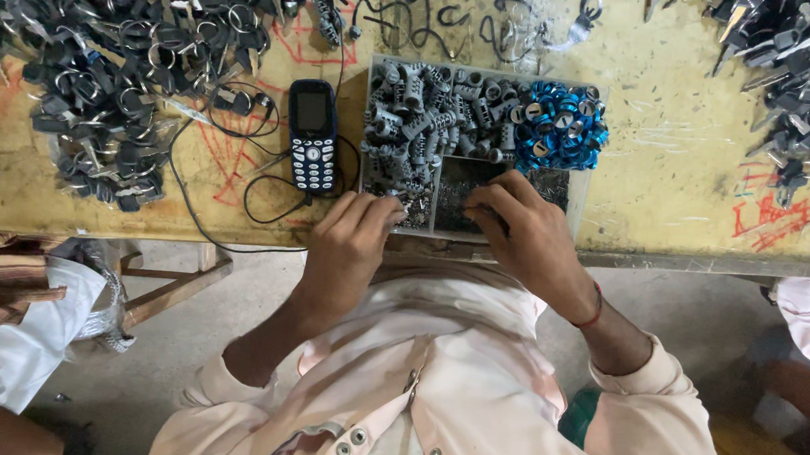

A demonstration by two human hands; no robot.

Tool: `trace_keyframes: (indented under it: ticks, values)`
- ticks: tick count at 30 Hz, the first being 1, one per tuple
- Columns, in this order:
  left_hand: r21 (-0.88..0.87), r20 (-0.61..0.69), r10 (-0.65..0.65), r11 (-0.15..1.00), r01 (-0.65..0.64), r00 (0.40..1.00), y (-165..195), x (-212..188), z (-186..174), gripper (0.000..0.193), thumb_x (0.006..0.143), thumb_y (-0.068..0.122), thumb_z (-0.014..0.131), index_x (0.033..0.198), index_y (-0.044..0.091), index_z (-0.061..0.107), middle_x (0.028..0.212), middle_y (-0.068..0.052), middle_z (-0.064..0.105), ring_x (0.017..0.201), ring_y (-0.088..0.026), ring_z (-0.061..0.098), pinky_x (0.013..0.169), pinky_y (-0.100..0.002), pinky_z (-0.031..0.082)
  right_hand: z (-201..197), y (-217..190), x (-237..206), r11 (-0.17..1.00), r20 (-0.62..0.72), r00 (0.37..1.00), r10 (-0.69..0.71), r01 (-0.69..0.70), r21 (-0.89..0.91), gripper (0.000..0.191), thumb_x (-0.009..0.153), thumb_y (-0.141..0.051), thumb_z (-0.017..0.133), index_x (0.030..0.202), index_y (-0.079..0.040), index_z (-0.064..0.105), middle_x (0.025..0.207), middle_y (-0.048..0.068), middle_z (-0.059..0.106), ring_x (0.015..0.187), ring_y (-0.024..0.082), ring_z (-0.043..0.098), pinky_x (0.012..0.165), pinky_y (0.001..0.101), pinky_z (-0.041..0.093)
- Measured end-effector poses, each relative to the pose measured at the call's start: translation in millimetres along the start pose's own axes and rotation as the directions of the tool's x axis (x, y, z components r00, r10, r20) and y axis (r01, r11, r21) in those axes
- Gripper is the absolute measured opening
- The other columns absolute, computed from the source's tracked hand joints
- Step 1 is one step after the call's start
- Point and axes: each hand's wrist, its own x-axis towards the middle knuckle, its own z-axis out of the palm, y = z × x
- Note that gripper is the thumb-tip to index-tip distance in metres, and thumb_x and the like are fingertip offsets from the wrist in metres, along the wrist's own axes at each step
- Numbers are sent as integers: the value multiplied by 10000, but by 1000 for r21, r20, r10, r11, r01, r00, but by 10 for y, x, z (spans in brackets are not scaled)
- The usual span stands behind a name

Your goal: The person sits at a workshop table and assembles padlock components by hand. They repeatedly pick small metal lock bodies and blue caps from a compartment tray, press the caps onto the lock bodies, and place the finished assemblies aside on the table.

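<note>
- The divided tray [580, 202] is sitting at the near edge of the yellow table [676, 159], and both hands are working in its front compartments, where tiny dark metal bits [453, 188] are lying; these look easy to scatter or drop over the edge onto the floor.
- The left hand [354, 239] is curling its fingers over the tray's near left corner; whether it is pinching a piece, I cannot tell.
- The right hand [520, 229] is digging, fingers bent, into the dark compartment; its grip is hidden too.
- A push from either wrist could be tipping the tray off the edge.
- Grey ribbed pieces [420, 117] and blue rings [558, 125] are heaped high and might be spilling across dividers.
- The phone [313, 135] and its cable [211, 217] are lying just beside the left hand, so snagging seems likely.
</note>
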Motion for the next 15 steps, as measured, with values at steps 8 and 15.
trace_keyframes:
  ticks: [8,15]
  values:
    - [-587,142,-259,755,292,955,192,-43,228,189,904,34,776,1092,53,774,894,-47,761,727,-121,722,643,-263,586,64,23,-143,402,330,931,158,-366,839,144,1051,-140,633,1098,-8,601,1061,24,515,709,56,498,569,231,419]
    - [-788,-30,-171,610,82,985,282,25,524,183,961,15,764,1135,74,772,984,-60,763,847,-113,715,749,-240,573,159,18,-262,342,273,946,175,-318,884,147,1067,-153,588,1108,-12,594,1125,30,517,789,59,575,610,223,508]
